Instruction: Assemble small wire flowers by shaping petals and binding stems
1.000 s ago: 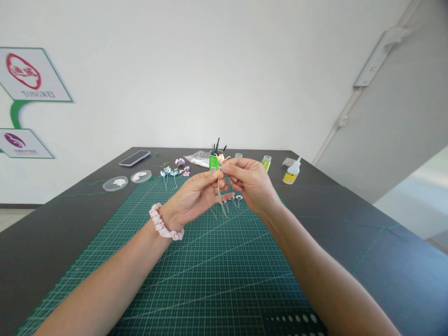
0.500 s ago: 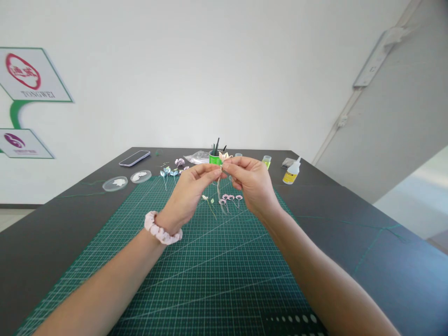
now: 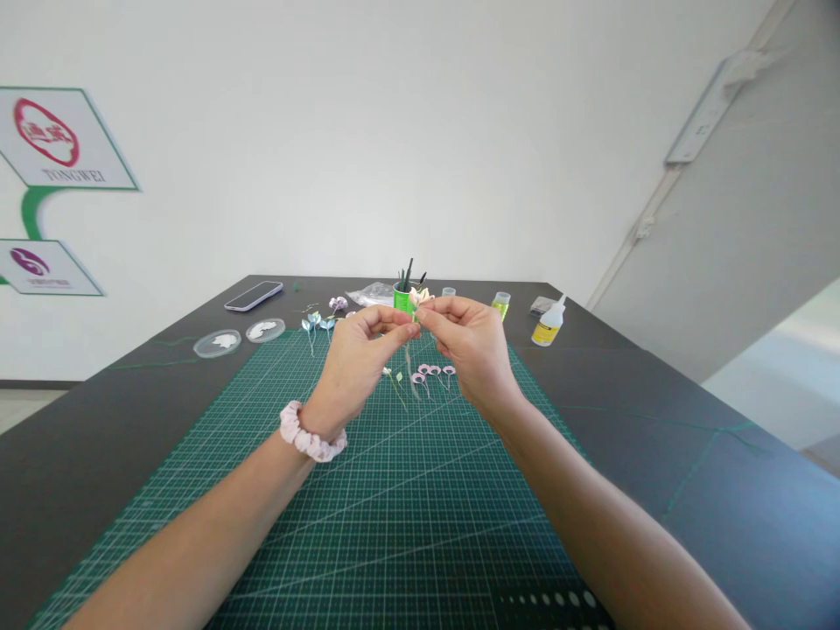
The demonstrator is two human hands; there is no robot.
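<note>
Above the green cutting mat (image 3: 394,507), a small cream and pale pink flower (image 3: 418,297) is held up in front of me. My left hand (image 3: 354,359) pinches its stem just below the bloom between thumb and fingers. With thumb and forefinger, my right hand (image 3: 476,354) pinches right at the flower's base, fingertips almost touching the left ones. Pale thin strands (image 3: 410,367) hang down beneath the fingers. Exactly which strand each hand grips is hidden. Several lilac looped wire pieces (image 3: 433,372) and a small leaf stem (image 3: 398,378) lie on the mat behind the hands.
Blue leaf sprigs (image 3: 318,324) and a purple flower (image 3: 338,304) lie left of a green tool cup (image 3: 402,299). Two clear dishes (image 3: 216,344) and a phone (image 3: 254,296) are at left. At right stand a glue bottle (image 3: 548,324) and a small yellow-green container (image 3: 500,304).
The flower has turned slightly between my fingers, and the left hand has shifted a little to the right. The hanging strands have swung slightly. Both hands keep their pinch.
</note>
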